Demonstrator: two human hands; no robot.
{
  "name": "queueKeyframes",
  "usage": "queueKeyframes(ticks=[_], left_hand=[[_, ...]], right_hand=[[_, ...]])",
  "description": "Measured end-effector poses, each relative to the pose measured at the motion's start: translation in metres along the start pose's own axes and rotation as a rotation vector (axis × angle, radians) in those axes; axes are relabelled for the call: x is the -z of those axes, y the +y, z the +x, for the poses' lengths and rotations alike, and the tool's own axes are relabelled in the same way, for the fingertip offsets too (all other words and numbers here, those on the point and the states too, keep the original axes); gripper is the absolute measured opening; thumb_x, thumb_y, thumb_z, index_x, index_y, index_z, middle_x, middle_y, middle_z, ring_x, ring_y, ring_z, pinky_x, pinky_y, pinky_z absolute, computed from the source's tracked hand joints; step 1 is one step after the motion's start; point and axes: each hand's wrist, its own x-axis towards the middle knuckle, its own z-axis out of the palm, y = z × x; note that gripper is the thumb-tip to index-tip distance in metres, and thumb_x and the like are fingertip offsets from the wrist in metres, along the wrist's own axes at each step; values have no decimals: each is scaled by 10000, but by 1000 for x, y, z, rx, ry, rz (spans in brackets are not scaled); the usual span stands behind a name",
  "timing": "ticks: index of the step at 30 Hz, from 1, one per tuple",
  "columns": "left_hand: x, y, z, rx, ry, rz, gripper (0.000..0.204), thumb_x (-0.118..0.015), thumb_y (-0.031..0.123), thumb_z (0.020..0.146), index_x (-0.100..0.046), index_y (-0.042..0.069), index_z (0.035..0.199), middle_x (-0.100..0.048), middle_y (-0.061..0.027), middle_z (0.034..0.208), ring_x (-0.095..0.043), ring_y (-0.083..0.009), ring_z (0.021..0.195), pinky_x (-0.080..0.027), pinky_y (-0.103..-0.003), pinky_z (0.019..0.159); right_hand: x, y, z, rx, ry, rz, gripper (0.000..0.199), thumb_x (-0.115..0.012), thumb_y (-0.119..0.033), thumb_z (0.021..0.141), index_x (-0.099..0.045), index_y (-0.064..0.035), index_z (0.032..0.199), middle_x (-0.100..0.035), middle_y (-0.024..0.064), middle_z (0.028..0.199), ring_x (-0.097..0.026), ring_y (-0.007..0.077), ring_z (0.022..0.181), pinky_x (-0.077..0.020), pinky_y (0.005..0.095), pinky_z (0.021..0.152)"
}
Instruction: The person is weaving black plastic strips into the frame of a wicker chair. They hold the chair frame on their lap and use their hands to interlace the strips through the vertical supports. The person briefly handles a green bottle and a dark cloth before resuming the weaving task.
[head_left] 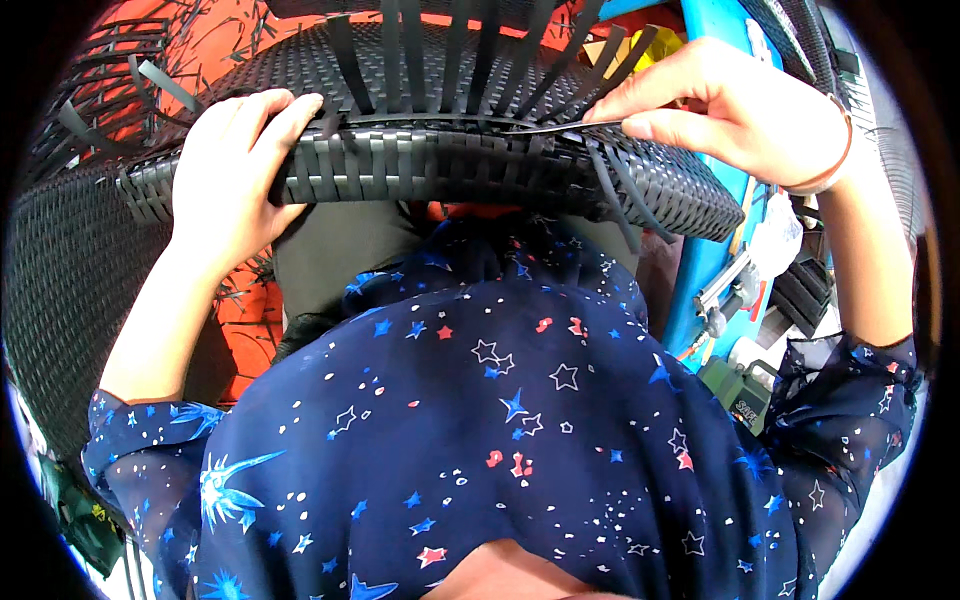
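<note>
A black woven wicker frame (470,165) with a thick rolled rim lies across my lap. My left hand (235,165) grips that rim at the left, fingers curled over its top. My right hand (720,105) pinches a thin flat black strip (545,127) that runs along the top of the rim toward the left. Several loose black strips (440,50) stand up from the weave behind the rim. A thin bangle (835,165) circles my right wrist.
Another black woven panel (60,270) fills the left side. An orange floor (250,310) strewn with strip offcuts shows below it. At the right stand a blue board (715,25), a metal tool (725,295) and a green device (745,390).
</note>
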Motion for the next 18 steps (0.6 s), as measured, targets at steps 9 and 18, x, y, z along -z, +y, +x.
queueKeyframes(ticks=[9, 18], left_hand=[[2, 7, -1, -26, 18, -6, 819, -864, 130, 551, -595, 104, 1324, -598, -80, 1204, -593, -292, 1112, -466, -428, 996], [1, 15, -7, -57, 43, -5, 768, -864, 141, 560, -611, 115, 1285, -601, -58, 1232, -588, -280, 1126, -466, -424, 1004]], right_hand=[[18, 19, 14, 65, -120, 34, 237, -683, -155, 978, -750, 9, 1136, -745, 88, 907, -644, 105, 771, -550, 274, 691], [19, -15, 15, -228, -233, 115, 308, -726, -219, 955, -733, 14, 1156, -688, 35, 837, -582, 73, 728, -504, 245, 652]])
